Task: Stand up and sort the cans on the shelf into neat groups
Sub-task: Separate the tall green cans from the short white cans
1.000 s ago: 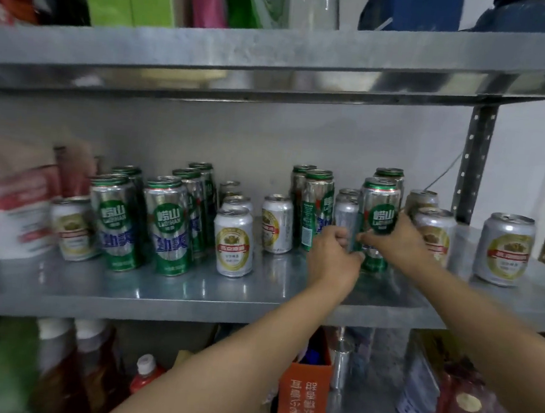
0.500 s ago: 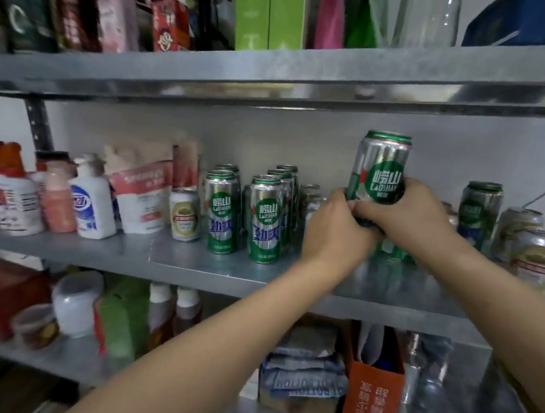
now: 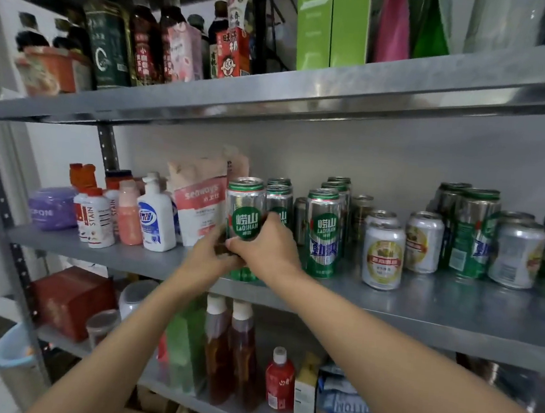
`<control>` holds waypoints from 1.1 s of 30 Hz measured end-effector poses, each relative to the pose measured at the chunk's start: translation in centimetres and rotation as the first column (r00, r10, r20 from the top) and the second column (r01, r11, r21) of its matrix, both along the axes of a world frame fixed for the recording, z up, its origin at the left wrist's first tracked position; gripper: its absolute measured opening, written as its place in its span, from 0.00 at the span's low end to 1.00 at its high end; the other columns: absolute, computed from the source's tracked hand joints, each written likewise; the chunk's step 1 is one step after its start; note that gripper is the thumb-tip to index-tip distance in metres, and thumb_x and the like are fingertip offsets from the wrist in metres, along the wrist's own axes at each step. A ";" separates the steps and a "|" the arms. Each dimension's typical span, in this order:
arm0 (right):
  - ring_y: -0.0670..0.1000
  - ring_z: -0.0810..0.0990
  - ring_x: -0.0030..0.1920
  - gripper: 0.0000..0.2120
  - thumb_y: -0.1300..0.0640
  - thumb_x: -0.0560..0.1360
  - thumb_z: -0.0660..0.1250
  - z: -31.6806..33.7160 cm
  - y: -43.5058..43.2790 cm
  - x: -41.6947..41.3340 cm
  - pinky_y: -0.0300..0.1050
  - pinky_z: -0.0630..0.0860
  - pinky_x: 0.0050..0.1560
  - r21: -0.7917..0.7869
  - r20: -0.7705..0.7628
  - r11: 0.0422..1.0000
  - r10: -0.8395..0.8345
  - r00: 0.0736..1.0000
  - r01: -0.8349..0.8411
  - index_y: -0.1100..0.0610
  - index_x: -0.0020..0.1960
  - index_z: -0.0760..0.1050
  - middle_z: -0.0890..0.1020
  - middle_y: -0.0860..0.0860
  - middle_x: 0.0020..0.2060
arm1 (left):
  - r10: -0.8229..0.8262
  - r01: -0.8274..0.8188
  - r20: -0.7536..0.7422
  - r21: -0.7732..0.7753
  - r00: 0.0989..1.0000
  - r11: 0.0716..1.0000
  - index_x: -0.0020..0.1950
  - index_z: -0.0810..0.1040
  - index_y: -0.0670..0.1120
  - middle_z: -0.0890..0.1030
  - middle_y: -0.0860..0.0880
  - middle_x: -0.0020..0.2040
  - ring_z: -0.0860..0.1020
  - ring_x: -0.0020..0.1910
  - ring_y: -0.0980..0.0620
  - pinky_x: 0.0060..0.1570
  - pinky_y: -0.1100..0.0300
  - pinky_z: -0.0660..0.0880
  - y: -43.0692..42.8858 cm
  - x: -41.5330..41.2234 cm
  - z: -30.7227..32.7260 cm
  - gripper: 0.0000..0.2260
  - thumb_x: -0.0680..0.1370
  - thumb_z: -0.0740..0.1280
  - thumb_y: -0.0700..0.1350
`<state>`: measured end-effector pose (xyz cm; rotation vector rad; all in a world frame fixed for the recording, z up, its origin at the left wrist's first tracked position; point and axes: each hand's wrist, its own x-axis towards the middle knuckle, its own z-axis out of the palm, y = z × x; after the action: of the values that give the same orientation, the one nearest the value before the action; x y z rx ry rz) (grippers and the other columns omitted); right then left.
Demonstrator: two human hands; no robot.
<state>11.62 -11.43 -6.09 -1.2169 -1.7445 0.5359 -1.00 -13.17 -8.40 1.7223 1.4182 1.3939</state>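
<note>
hands: left hand and right hand both wrapped low round my tall green can | where: upright at the shelf front, just left of the other tall green cans | handling: I judge it thin-walled and slick, so grip mid-body, gently.

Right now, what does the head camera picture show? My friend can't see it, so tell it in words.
A person's left grip and right grip both hold a tall green Laoshan can at the front of a metal shelf, beside matching green cans. Further right stand short silver-gold cans, and cleaning bottles stand to the left.
</note>
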 end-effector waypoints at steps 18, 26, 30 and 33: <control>0.56 0.81 0.51 0.26 0.51 0.71 0.74 -2.9 6.1 -4.6 0.48 0.79 0.46 -0.048 0.001 0.994 -0.095 0.995 0.095 0.59 0.62 0.67 0.80 0.55 0.52 | 0.129 -0.132 0.055 0.059 0.990 0.990 0.61 0.77 0.34 0.81 0.42 0.54 0.79 0.45 0.55 0.38 0.73 0.76 13.8 -4.5 -0.7 0.14 0.76 0.66 0.31; 0.58 0.80 0.56 0.26 0.52 0.71 0.74 -4.7 5.5 -5.0 0.45 0.73 0.47 -0.083 0.088 0.983 -0.156 0.984 0.163 0.60 0.63 0.67 0.80 0.56 0.55 | 0.177 -0.177 -0.003 -0.080 0.984 0.981 0.67 0.71 0.37 0.78 0.46 0.56 0.77 0.46 0.53 0.40 0.67 0.74 15.3 -4.5 -1.5 0.15 0.81 0.59 0.36; 0.59 0.80 0.55 0.25 0.52 0.72 0.74 -4.9 5.8 -5.7 0.44 0.69 0.43 -0.096 0.095 0.977 -0.182 0.979 0.191 0.60 0.63 0.67 0.80 0.56 0.55 | 0.188 -0.190 -0.051 -0.056 0.981 0.980 0.62 0.75 0.44 0.81 0.49 0.51 0.80 0.50 0.49 0.48 0.54 0.79 15.5 -5.2 -1.7 0.14 0.77 0.66 0.43; 0.59 0.80 0.55 0.25 0.54 0.72 0.73 -4.9 6.5 -6.4 0.46 0.73 0.45 -0.104 0.076 0.975 -0.190 0.979 0.198 0.60 0.63 0.66 0.80 0.56 0.56 | 0.225 -0.227 -0.023 -0.075 0.974 0.971 0.56 0.77 0.43 0.82 0.47 0.45 0.81 0.47 0.47 0.53 0.45 0.79 15.2 -7.1 -2.2 0.14 0.71 0.70 0.43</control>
<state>5.26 -4.93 -11.02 -1.4805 -1.6448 0.4863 -8.08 2.04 -10.62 1.5637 1.6975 1.4237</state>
